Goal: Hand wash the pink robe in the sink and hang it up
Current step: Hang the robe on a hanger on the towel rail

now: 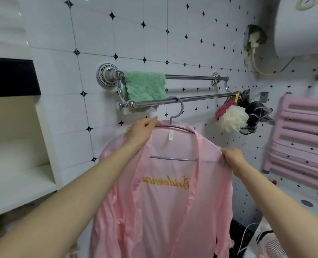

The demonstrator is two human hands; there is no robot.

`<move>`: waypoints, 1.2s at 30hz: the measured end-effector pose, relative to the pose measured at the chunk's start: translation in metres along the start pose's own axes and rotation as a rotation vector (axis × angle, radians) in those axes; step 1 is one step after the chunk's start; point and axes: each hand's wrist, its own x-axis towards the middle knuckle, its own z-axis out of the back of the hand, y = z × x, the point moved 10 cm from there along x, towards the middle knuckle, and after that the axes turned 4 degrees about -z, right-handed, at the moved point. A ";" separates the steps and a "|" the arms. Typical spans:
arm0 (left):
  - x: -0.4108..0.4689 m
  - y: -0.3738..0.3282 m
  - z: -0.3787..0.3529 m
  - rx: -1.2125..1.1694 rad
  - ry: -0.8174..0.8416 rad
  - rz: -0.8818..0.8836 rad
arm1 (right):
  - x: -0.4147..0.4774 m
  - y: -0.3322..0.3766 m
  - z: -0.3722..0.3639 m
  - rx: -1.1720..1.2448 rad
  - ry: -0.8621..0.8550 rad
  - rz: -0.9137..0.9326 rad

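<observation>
Robe (173, 211) on hanger (173, 158) hooked over rail (201, 98); L hand (141, 128) fingers curled round one shoulder, R hand (232, 157) pinching other.

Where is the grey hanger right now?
Head view, centre: the grey hanger hooks over the towel rack's front rail, just right of the green cloth, carrying the pink robe; the left hand grips its left shoulder.

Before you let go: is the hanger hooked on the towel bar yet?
On. The hanger hook loops over the front towel bar; the pink robe hangs from it.
</observation>
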 end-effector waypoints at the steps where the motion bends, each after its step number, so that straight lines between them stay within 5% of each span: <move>1: 0.002 0.003 0.004 -0.070 0.009 0.000 | -0.002 0.006 0.000 -0.023 0.006 0.066; 8: -0.006 0.052 0.031 0.045 -0.029 -0.024 | -0.034 0.052 -0.021 -0.060 0.078 0.461; 14: -0.016 0.062 0.046 0.052 0.013 -0.081 | -0.036 0.045 -0.022 0.081 0.064 0.409; 20: -0.035 0.076 0.063 -0.204 -0.033 -0.012 | -0.034 0.046 -0.022 0.194 0.054 0.371; 30: -0.042 0.089 0.053 -0.230 0.077 0.052 | -0.034 0.048 -0.014 0.145 -0.040 0.410; 36: -0.048 0.092 0.074 -0.131 -0.117 0.014 | -0.041 0.053 -0.016 0.045 -0.081 0.369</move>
